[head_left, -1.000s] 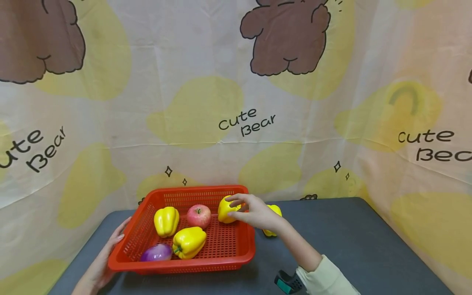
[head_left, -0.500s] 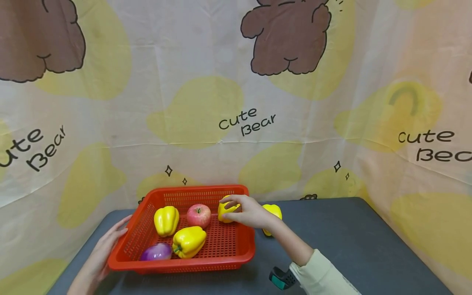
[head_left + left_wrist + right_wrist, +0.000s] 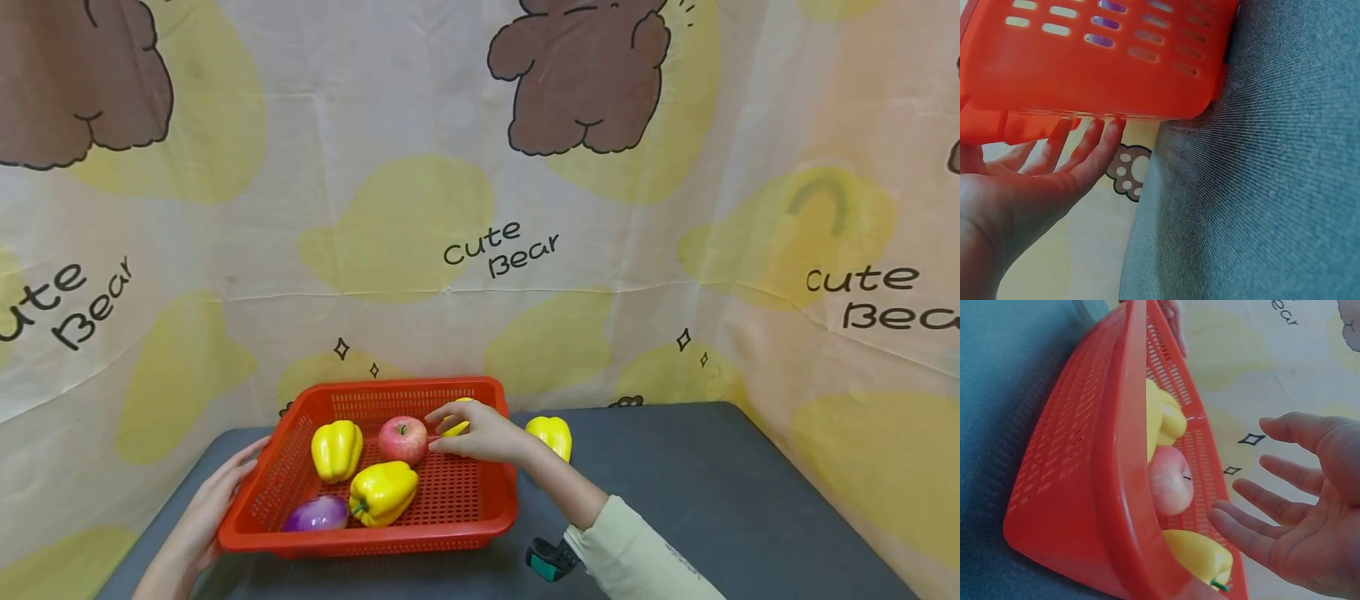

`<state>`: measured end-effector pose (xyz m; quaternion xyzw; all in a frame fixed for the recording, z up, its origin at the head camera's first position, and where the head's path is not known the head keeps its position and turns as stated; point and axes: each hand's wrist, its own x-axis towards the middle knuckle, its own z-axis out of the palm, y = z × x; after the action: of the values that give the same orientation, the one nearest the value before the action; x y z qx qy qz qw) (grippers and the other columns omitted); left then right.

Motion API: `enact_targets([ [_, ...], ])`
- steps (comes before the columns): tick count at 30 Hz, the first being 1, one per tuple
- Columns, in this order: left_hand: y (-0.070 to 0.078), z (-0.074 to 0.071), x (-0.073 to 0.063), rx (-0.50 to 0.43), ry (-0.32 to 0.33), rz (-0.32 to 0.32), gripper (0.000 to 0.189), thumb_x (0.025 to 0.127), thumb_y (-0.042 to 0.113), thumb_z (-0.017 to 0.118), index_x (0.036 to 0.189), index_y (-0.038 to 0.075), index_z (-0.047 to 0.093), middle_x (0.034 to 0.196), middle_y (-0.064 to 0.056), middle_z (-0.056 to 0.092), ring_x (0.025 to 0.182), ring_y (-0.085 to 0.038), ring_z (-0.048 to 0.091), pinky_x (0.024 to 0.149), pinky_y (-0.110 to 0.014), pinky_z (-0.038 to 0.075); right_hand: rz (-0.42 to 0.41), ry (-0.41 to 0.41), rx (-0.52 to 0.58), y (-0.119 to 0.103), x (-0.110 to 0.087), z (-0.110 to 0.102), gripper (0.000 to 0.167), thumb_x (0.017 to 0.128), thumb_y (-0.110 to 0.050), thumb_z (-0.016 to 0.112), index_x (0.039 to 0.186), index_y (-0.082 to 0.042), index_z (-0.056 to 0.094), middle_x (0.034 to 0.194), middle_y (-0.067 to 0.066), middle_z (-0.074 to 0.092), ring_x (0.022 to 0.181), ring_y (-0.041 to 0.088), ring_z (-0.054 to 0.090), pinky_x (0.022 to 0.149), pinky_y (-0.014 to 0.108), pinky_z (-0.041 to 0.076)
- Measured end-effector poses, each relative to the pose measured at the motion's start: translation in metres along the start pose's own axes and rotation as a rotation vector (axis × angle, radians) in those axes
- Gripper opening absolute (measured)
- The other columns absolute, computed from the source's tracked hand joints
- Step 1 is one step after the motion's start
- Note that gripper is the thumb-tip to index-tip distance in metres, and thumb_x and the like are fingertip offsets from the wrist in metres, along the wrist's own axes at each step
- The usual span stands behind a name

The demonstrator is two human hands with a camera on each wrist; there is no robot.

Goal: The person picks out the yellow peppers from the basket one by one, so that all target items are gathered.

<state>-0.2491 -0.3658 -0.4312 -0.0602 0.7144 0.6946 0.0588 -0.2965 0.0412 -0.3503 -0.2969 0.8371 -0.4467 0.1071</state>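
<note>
A red plastic basket [image 3: 367, 540] stands on the table. My left hand [image 3: 202, 508] touches its left side; in the left wrist view the extended fingers [image 3: 1094, 147] meet the outer wall under the rim. My right hand [image 3: 480, 432] is over the basket's right part, fingers spread and holding nothing, with its fingertips close to the apple [image 3: 402, 440]. Behind this hand a yellow bell pepper [image 3: 457, 421] in the basket is partly hidden. Also inside lie another yellow bell pepper [image 3: 337, 451], a third yellow bell pepper [image 3: 384, 493] and a shiny purple vegetable [image 3: 317, 513].
Outside the basket, to its right, a yellow bell pepper [image 3: 551, 436] sits on the dark grey table [image 3: 712, 492], partly behind my right forearm. A printed cloth [image 3: 450, 325] hangs behind the table. A dark wrist strap [image 3: 551, 558] is by the right sleeve.
My right hand has moved left, from the right-hand bell pepper in the basket toward the apple. The left hand stays at the basket's side, and the basket's contents look unmoved.
</note>
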Motion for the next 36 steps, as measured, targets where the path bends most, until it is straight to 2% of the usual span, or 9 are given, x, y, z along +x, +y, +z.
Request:
enact_targets([
  [3, 0.001, 0.000, 0.000, 0.004, 0.005, -0.006, 0.054, 0.116, 0.041, 0.034, 0.167, 0.029, 0.025, 0.113, 0.027, 0.065, 0.106, -0.004, 0.069, 0.094, -0.038, 0.062, 0.014, -0.022, 0.020, -0.002, 0.005, 0.004, 0.040, 0.096, -0.017, 0.076, 0.133, -0.003, 0.069, 0.128, 0.020, 0.068, 0.110, 0.025, 0.066, 0.090, 0.036, 0.060],
  [7, 0.002, 0.000, 0.001, 0.025, 0.016, -0.037, 0.058, 0.116, 0.040, 0.031, 0.170, 0.025, 0.016, 0.116, 0.025, 0.061, 0.105, -0.003, 0.069, 0.095, -0.039, 0.061, 0.062, -0.058, 0.077, -0.003, 0.011, 0.008, 0.044, 0.097, -0.017, 0.075, 0.137, -0.002, 0.066, 0.133, 0.022, 0.066, 0.104, 0.021, 0.065, 0.084, 0.034, 0.061],
  [10, 0.003, 0.000, 0.002, 0.041, 0.024, -0.051, 0.059, 0.116, 0.039, 0.030, 0.171, 0.023, 0.013, 0.120, 0.023, 0.059, 0.105, -0.003, 0.068, 0.096, -0.041, 0.061, 0.100, -0.078, 0.113, -0.005, 0.014, 0.012, 0.045, 0.097, -0.017, 0.075, 0.139, -0.002, 0.065, 0.135, 0.022, 0.065, 0.108, 0.022, 0.065, 0.088, 0.040, 0.062],
  [14, 0.002, 0.000, 0.002, 0.058, 0.027, -0.040, 0.059, 0.116, 0.038, 0.029, 0.171, 0.021, 0.013, 0.120, 0.022, 0.059, 0.105, -0.004, 0.069, 0.095, -0.042, 0.062, 0.126, -0.098, 0.161, -0.008, 0.017, 0.016, 0.044, 0.098, -0.017, 0.074, 0.139, -0.003, 0.065, 0.136, 0.021, 0.064, 0.116, 0.027, 0.065, 0.096, 0.051, 0.060],
  [22, 0.001, 0.002, 0.001, 0.069, 0.035, -0.021, 0.059, 0.116, 0.038, 0.029, 0.170, 0.021, 0.014, 0.118, 0.024, 0.059, 0.104, -0.002, 0.069, 0.094, -0.041, 0.062, 0.165, -0.141, 0.233, -0.007, 0.028, 0.027, 0.047, 0.098, -0.017, 0.074, 0.142, -0.005, 0.063, 0.145, 0.021, 0.060, 0.130, 0.032, 0.061, 0.100, 0.058, 0.056],
  [29, 0.002, 0.003, 0.001, 0.071, 0.043, -0.029, 0.059, 0.116, 0.039, 0.028, 0.170, 0.021, 0.014, 0.121, 0.023, 0.059, 0.103, -0.002, 0.069, 0.094, -0.040, 0.062, 0.201, -0.140, 0.234, -0.007, 0.036, 0.042, 0.048, 0.096, -0.016, 0.076, 0.141, -0.008, 0.064, 0.144, 0.020, 0.061, 0.127, 0.033, 0.062, 0.098, 0.058, 0.058],
  [36, 0.003, 0.004, 0.003, 0.072, 0.048, -0.049, 0.059, 0.116, 0.039, 0.028, 0.171, 0.022, 0.013, 0.129, 0.016, 0.059, 0.104, -0.003, 0.069, 0.094, -0.042, 0.062, 0.230, -0.121, 0.228, -0.006, 0.040, 0.055, 0.046, 0.093, -0.013, 0.078, 0.137, -0.012, 0.064, 0.140, 0.016, 0.063, 0.120, 0.030, 0.064, 0.097, 0.059, 0.057],
])
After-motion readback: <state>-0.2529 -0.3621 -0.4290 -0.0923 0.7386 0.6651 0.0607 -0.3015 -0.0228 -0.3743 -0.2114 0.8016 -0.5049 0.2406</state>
